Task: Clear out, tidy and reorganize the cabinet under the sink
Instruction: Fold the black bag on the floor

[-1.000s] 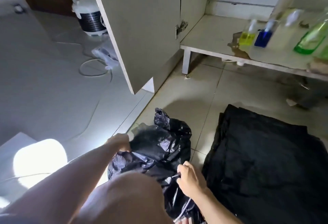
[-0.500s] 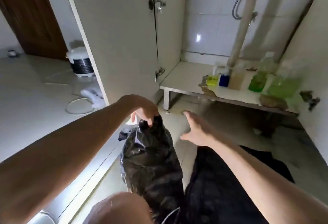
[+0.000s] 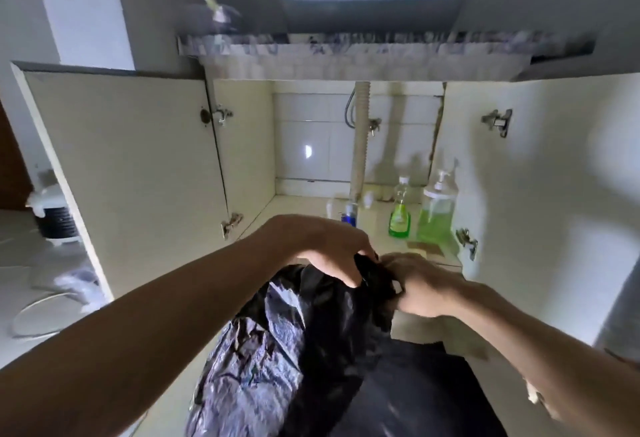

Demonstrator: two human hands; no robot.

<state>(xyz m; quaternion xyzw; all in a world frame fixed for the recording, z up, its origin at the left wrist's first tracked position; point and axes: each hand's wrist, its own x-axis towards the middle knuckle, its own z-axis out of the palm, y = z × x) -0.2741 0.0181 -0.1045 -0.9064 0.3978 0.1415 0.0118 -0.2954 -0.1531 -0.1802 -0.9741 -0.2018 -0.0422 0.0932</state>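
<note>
A full black plastic bag hangs in front of the open cabinet under the sink. My left hand grips its gathered neck from above. My right hand holds the same bunched top from the right side, touching the left hand. On the cabinet floor behind them stand a green squeeze bottle, a large pump bottle of green liquid and a small blue bottle, partly hidden by my left hand.
Both cabinet doors stand wide open, the left door and the right door. A white drain pipe runs down the back. A black cloth lies on the floor below the bag. A small appliance and cable sit at far left.
My head has tilted up, bringing the sink and countertop into view. The bag has been lifted higher. My right hand, free and spread half a second ago, has come in and taken the bag's neck.
</note>
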